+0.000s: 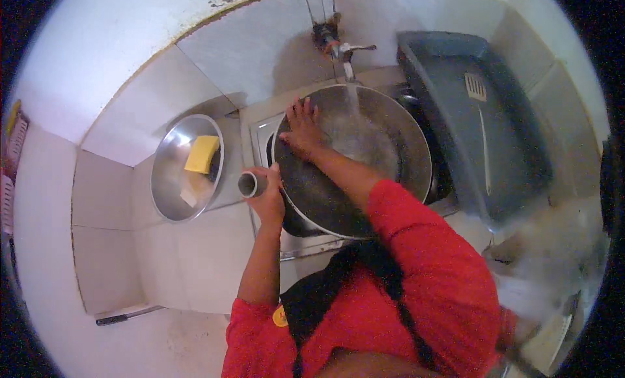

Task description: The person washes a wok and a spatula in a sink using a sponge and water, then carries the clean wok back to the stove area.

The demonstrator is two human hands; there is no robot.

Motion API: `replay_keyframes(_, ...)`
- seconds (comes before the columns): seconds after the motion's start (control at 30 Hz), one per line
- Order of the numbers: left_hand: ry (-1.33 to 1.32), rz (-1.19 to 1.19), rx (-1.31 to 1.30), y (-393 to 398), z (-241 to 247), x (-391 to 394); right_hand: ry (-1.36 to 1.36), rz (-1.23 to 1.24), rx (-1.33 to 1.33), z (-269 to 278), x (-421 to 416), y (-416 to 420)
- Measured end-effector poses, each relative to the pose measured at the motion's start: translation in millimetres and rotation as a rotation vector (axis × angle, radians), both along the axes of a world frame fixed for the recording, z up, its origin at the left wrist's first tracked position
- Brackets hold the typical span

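A large dark pan with a pale rim sits tilted over the sink. My left hand is wrapped around its hollow tube handle, whose open end faces up at me. Inside the pan, my right hand lies against the inner wall near the left rim, fingers spread; nothing shows in it, though its palm is hidden. Water streams from the faucet into the pan.
Left of the sink, a steel bowl holds a yellow sponge and a pale piece. A grey plastic tub with a slotted turner stands at right. A black-handled tool lies at the lower left.
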State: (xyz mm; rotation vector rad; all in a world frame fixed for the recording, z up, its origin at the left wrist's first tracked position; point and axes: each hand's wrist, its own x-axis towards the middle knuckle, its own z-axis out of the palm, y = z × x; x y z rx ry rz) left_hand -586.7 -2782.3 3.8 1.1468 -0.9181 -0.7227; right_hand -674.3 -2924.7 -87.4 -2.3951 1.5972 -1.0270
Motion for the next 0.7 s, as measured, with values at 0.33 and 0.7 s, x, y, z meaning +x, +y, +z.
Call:
replay_keyframes(0.33,-0.042,0.024,-0.043,-2,-9,3,0.656,-0.345,-0.075,-2,-180,-27)
replay_keyframes(0.7,-0.078,0.038,-0.001,-12,-13,1,0.201,-0.386,0.082,-41,-49,25)
